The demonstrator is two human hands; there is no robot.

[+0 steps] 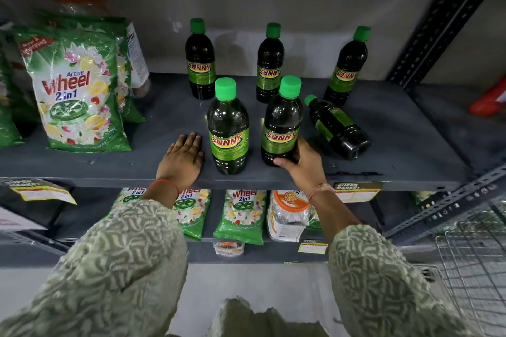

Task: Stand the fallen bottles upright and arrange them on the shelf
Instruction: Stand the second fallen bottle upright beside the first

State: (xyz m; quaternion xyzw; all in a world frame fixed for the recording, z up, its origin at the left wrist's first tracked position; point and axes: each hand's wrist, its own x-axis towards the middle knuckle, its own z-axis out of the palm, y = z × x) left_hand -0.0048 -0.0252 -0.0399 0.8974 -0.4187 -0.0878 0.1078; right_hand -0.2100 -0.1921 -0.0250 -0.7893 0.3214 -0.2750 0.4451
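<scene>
Dark plastic bottles [228,128], green-capped, full: likely heavy, stiff, slick. One fallen bottle [338,128] right of centre on shelf [397,145], best gripped mid-body at label. Right hand [304,164] wrapped round upright bottle [282,128]; left hand [182,157] flat, spread, empty.

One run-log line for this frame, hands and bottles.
left hand: flat on shelf, empty | right hand: gripping front-right bottle, upright | fallen bottle: lying | upright: five
</scene>
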